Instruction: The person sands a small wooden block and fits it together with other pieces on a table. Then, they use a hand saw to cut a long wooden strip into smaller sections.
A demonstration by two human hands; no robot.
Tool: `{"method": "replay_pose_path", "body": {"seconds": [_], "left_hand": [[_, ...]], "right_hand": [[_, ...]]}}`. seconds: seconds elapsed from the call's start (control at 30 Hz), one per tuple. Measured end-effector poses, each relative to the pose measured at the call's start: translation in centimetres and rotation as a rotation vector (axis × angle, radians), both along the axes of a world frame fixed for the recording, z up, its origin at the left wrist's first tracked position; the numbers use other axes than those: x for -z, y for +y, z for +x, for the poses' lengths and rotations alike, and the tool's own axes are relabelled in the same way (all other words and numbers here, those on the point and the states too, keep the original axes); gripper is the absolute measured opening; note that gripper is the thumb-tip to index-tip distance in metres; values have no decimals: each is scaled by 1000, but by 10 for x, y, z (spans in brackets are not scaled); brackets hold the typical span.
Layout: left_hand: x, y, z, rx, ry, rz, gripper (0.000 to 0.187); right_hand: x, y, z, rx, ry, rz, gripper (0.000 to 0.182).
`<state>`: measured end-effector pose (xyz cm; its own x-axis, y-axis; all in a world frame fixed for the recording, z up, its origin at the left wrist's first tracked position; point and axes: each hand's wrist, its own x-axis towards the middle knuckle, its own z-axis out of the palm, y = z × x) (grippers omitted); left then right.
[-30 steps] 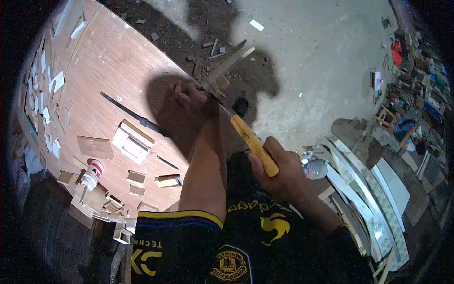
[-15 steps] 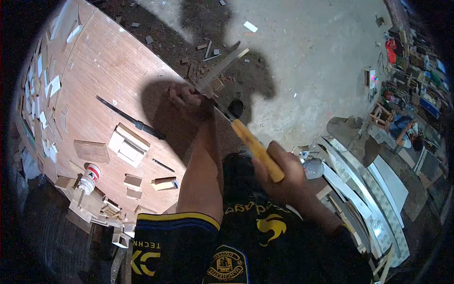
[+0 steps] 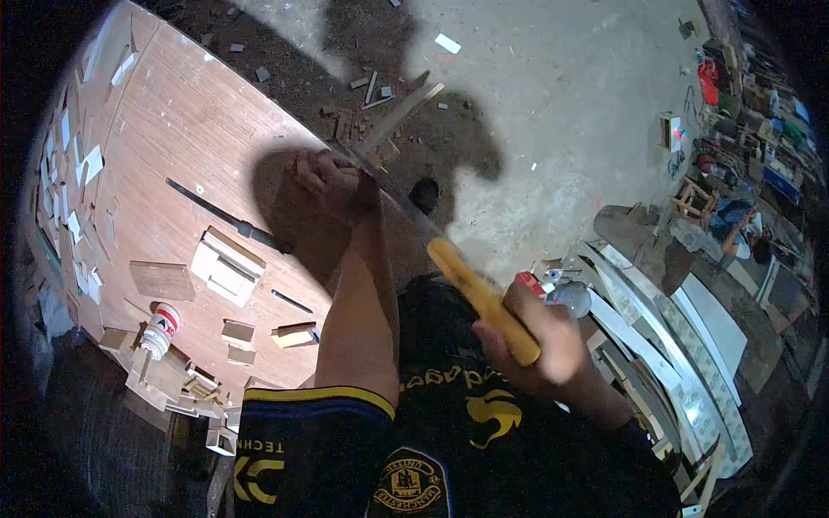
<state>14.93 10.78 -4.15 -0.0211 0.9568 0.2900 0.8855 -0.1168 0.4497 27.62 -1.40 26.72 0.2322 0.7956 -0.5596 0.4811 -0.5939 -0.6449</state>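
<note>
My right hand (image 3: 544,332) is wrapped round the yellow handle (image 3: 479,298) of a saw. Its thin blade (image 3: 393,194) runs up and left from the handle to the table's edge, beside my other hand. My left hand (image 3: 332,181) lies in shadow at the edge of the wooden table (image 3: 207,112), fingers curled and pressed down; what is under them is too dark to make out. A light strip (image 3: 423,99) sticks out past the edge, over the floor.
On the table are a dark rod-like tool (image 3: 220,211), a white box-like piece (image 3: 227,268), small wood blocks (image 3: 238,331) and a white-red bottle (image 3: 161,328). Offcuts litter the floor. Long panels (image 3: 673,371) lie at right. Another person (image 3: 738,229) sits far right.
My right hand and the saw handle have moved down and right, drawing more blade out past the table's edge. My left hand stays at the edge.
</note>
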Motion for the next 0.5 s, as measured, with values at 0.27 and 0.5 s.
{"method": "replay_pose_path", "body": {"seconds": [0.27,0.5], "left_hand": [[23,-2,-2,-9,-140,20,52],[1,0,2,27,-94,20,44]], "right_hand": [[3,-5,7,9,7,40,19],[36,-7,6,-7,16,67,18]]}}
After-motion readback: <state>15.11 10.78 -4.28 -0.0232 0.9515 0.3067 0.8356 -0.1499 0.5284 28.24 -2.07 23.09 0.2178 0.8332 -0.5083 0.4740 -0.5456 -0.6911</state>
